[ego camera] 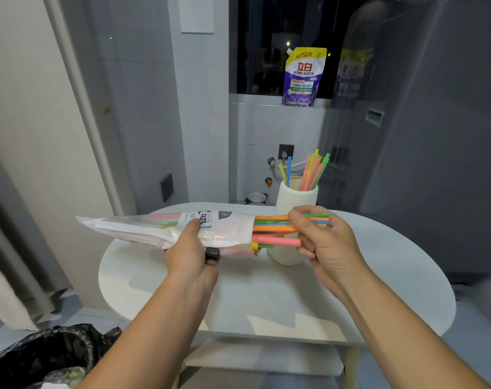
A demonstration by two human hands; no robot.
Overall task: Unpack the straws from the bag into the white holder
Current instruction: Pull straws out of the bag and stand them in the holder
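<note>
**Above the table: drawing straws out of the bag**

Over the table [266,299], the left grip [192,255] clasps the bag [165,228] around its middle and holds it level, its mouth toward the white holder [296,197]. The right grip [325,242] pinches the ends of several straws [275,228] sticking out of that mouth. Other straws [311,172] already stand in the holder. The step in hand looks like extraction. Next, the pinched straws probably need pulling free, turning upright and lowering into the holder just behind.

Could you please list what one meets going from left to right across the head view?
Black bin bag → straw bag → straws sticking out of its mouth → right hand pinching them → grey appliance. The left hand overlaps the straw bag and the white holder the straws, so both are left out.
</note>
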